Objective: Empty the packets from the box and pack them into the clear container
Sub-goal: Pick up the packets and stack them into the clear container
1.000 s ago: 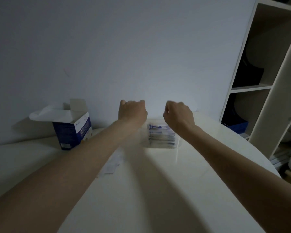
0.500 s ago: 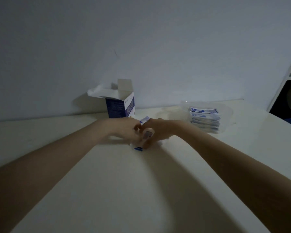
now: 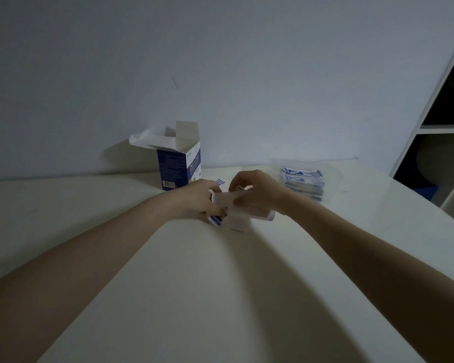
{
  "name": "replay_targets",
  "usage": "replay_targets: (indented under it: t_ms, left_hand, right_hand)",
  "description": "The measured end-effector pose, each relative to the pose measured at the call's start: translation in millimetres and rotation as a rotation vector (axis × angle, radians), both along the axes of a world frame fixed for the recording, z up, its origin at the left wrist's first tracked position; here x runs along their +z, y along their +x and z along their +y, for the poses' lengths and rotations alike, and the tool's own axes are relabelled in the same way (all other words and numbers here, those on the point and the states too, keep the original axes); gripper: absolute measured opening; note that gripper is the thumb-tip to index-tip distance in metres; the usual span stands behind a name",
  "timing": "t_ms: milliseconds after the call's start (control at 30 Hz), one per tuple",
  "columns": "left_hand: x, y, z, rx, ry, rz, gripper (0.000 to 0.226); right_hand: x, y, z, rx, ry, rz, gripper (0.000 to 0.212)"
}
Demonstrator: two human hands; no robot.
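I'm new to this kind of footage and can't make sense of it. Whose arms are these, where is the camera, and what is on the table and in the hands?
There is no machine here: a person works with two bare hands. The one picture comes from a wide-angle camera worn on the head, looking forward and down, so both arms reach in from below. The left hand and right hand meet at the middle of the white table, and together they hold a small bunch of blue-and-white packets. How many cannot be told. Behind the left hand stands a blue box with its top flaps open. To the right sits a clear container with a stack of packets in it. A shelf unit stands at the far right.
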State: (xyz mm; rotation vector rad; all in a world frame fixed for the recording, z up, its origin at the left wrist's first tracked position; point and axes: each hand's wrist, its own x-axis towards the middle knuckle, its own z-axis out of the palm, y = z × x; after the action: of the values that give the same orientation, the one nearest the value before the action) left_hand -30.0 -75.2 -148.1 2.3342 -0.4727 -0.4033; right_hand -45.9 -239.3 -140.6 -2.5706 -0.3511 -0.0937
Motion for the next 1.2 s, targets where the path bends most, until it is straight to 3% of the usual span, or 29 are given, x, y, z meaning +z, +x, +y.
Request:
replay_targets:
  t_ms: [167, 233, 333, 467, 667, 833, 900, 1033, 1200]
  left_hand:
    - [3.5, 7.5, 15.5, 0.073, 0.021, 0.006, 0.016]
    - [5.7, 8.2, 21.9, 0.088, 0.056, -0.001, 0.017]
    - [8.2, 7.3, 24.5, 0.087, 0.033, 0.007, 0.015]
    - [11.9, 6.5, 23.2, 0.124, 0.038, -0.029, 0.009]
    - [19.1, 2.3, 17.2, 0.116, 0.085, -0.049, 0.01]
    - [21.7, 2.0, 12.0, 0.049, 0.029, 0.02, 0.024]
    - [22.6, -0.1, 8.2, 0.021, 0.014, 0.026, 0.029]
    - [21.0, -0.4, 7.4, -0.069, 0.111, -0.133, 0.02]
    - [17.0, 10.0, 18.5, 0.093, 0.261, -0.3, 0.017]
  right_hand:
    - [4.2, -7.7, -14.1, -0.048, -0.041, -0.054, 0.005]
    - [6.6, -10.6, -15.4, -0.035, 0.002, -0.065, 0.029]
    - [7.5, -17.1, -11.1, 0.016, -0.011, -0.016, 0.037]
    - [5.8, -20.7, -7.2, 0.088, -0.009, 0.018, 0.007]
    - [10.2, -20.1, -7.1, 0.048, 0.09, -0.102, 0.016]
    - [15.6, -17.8, 0.0, 0.097, -0.207, -0.14, 0.02]
    - [12.7, -16.6, 4.8, 0.067, -0.236, -0.135, 0.022]
    - [6.4, -17.0, 7.3, -0.043, -0.161, -0.13, 0.022]
    - [-4.3, -20.6, -9.0, -0.004, -0.371, -0.016, 0.033]
